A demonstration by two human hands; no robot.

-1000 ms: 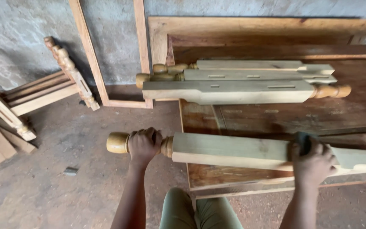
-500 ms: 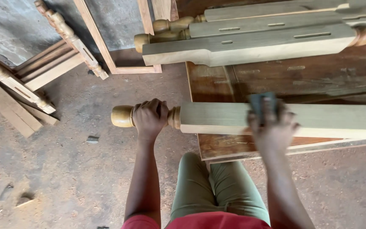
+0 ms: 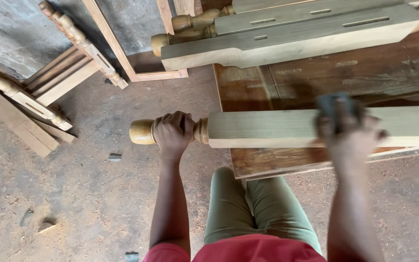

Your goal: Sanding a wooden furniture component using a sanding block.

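Dusty dirt floor [image 3: 88,194] with a rough grey wall [image 3: 6,29] up at 11 o'clock, where one stack of turned frame pieces [image 3: 40,92] leans at 10 and an open wooden frame [image 3: 122,53] stands just past it. My left hand [image 3: 173,132] is clenched around the turned neck of the one post [image 3: 287,127] I'm working, which lies across the dark brown bench [image 3: 316,82] dead centre. My right hand [image 3: 347,131], blurred, presses a dark sanding pad [image 3: 335,104] onto its top face at 3 o'clock, and three more posts [image 3: 287,34] are stacked at 1 o'clock, nothing blocking me.
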